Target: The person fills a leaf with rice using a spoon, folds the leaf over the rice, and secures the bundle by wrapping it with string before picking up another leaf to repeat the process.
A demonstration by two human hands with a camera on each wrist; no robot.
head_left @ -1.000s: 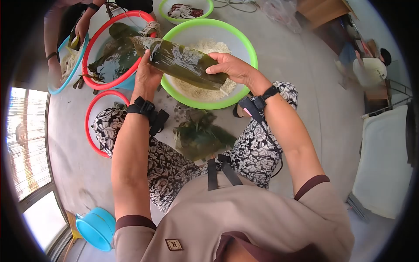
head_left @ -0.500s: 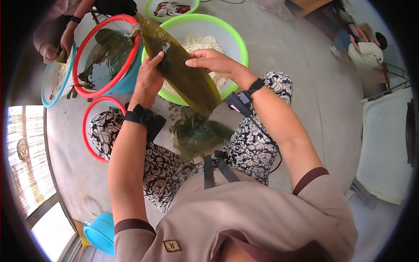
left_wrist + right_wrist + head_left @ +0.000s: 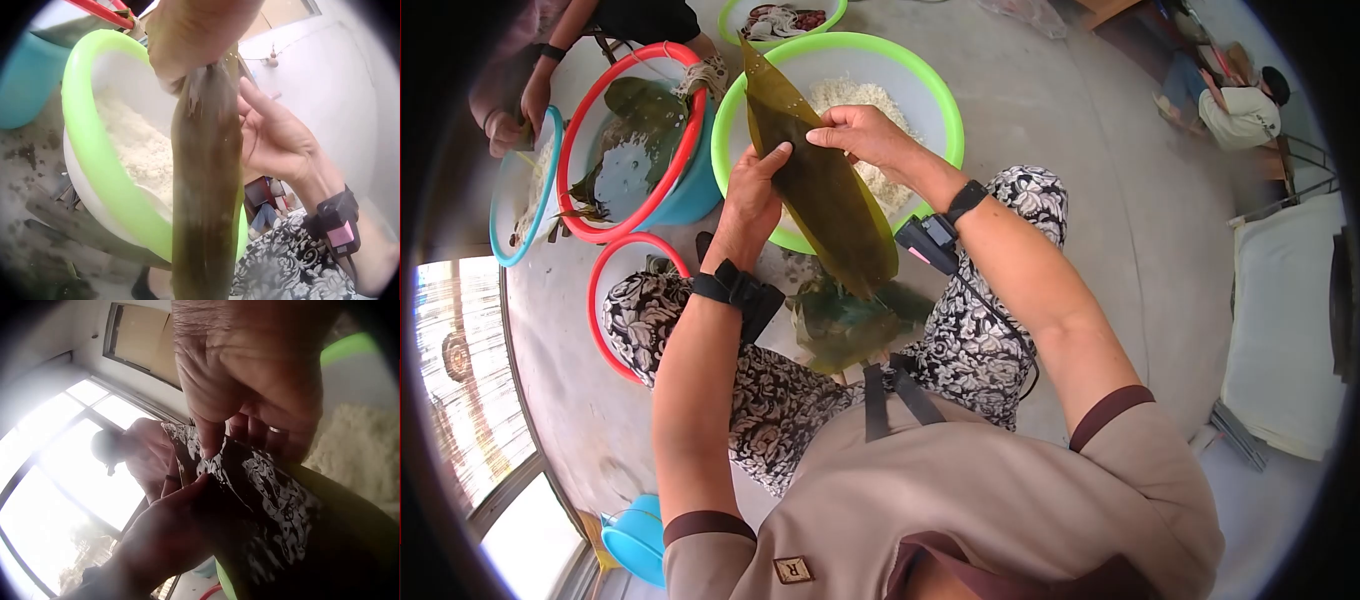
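A long dark green leaf (image 3: 825,190) hangs lengthwise over the green-rimmed basin (image 3: 930,85) of white rice (image 3: 870,100). My left hand (image 3: 752,195) holds its left edge with the thumb on top. From the right, my right hand (image 3: 855,130) pinches the leaf near its upper part. In the left wrist view the leaf (image 3: 206,187) hangs down in front of the rice basin (image 3: 94,162), with the right hand (image 3: 275,137) behind it. The right wrist view has the wet leaf (image 3: 281,512) pressed between both hands.
A red-rimmed blue basin (image 3: 635,140) holds water and soaking leaves. Another red-rimmed basin (image 3: 600,300) sits by my left knee. More leaves (image 3: 845,320) lie on the floor between my knees. A second person's hands (image 3: 520,105) work at a teal basin (image 3: 505,215). A small green bowl (image 3: 785,20) stands behind.
The leaf has swung from lying across the rice basin to hanging nearly lengthwise toward me. Both hands have shifted closer together on its upper half.
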